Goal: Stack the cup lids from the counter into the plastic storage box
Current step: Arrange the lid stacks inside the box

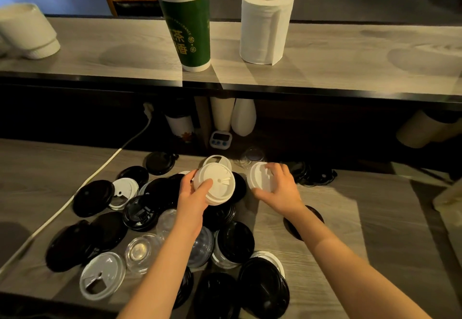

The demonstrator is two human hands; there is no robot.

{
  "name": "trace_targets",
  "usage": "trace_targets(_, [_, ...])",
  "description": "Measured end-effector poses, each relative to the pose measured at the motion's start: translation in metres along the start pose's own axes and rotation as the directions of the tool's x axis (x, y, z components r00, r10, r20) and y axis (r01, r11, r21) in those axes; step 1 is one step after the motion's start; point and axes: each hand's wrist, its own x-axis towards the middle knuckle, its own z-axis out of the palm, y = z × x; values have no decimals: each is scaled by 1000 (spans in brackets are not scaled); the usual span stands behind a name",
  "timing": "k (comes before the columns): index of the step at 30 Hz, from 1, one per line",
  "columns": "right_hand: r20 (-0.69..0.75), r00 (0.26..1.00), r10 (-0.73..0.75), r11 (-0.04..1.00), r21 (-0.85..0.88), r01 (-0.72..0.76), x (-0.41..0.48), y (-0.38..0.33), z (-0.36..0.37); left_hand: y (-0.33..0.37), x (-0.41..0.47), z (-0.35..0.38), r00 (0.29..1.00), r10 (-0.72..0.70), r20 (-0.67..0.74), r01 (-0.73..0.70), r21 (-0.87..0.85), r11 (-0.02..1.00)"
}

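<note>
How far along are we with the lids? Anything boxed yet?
Nothing looks boxed: no plastic storage box is in view. In hand: the left hand holds a white lid, and the right hand grips a second white lid. Left: nearly everything. Black lids, clear lids and white ones are scattered loose across the counter.
</note>
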Motion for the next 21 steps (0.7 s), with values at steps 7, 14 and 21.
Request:
trace_targets(7, [90, 982, -167, 905, 408, 117, -42, -47, -12, -3, -23, 10, 993, -19, 114, 22, -25, 999])
trace_targets(14, [40, 951, -306, 920, 270, 284, -70, -61, -18, -4, -58, 8, 972, 4, 236, -1, -11, 1000])
trace_targets(21, [-33, 914, -403, 897, 181, 402, -101, -64, -31, 0, -79, -5, 912, 40, 408, -64, 44, 997])
